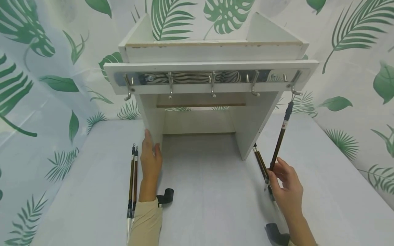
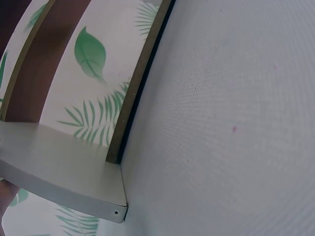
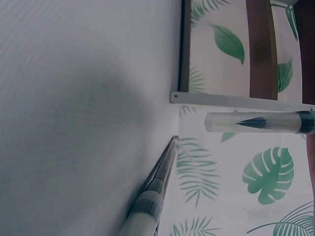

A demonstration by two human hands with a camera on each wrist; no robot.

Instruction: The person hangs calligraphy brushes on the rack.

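My right hand pinches a capped calligraphy brush near its lower end. The brush stands tilted, its cord loop up at the rightmost hook of the white wooden rack. In the right wrist view, the dark bristles show inside a clear cap. My left hand lies along the rack's left side panel, its fingers straight and the thumb at the panel's front edge. Just a bit of that hand shows beside the panel in the left wrist view.
Left of my left forearm lie two brushes side by side. More brushes lie by the rack's right foot, partly behind my right hand. The hook rail juts out in front. A white cloth covers the table; leaf-print sheeting stands around.
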